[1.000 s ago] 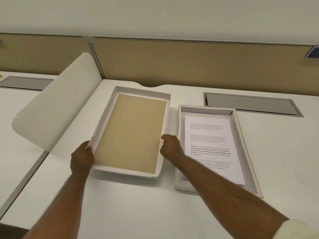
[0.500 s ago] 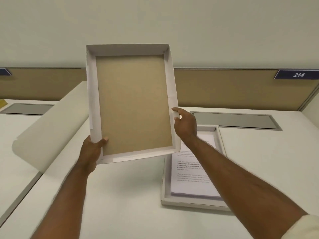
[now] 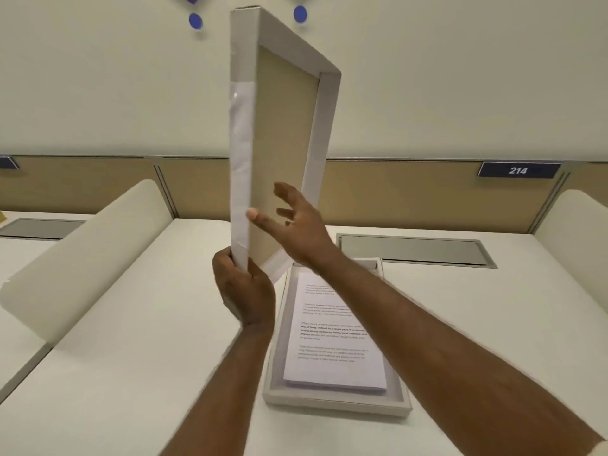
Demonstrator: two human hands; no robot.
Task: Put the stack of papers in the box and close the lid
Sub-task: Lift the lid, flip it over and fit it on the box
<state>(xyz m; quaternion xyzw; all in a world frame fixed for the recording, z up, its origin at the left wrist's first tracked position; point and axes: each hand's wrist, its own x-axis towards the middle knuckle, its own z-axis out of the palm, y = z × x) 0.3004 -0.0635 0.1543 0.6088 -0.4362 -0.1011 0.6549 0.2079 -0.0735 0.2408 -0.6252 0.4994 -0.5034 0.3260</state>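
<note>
The white lid (image 3: 241, 133), tan inside, stands almost on edge in the air above the desk, turned so I see its taped side wall. My left hand (image 3: 245, 291) grips its lower corner. My right hand (image 3: 292, 225) is spread open in front of the lid's tan inner face, thumb near the side wall; whether it touches is unclear. Below, the shallow white box (image 3: 335, 398) lies on the desk with the stack of printed papers (image 3: 332, 350) inside it, partly crossed by my right forearm.
A curved cream divider panel (image 3: 85, 264) rises at the left, another (image 3: 579, 232) at the right. A grey cable hatch (image 3: 414, 250) lies behind the box. A tan partition with a "214" sign (image 3: 518, 170) closes the desk's far edge.
The lid went from lying on the desk to being lifted, then rotated onto its edge. My right hand let go of its side and now hovers spread in front of it.
</note>
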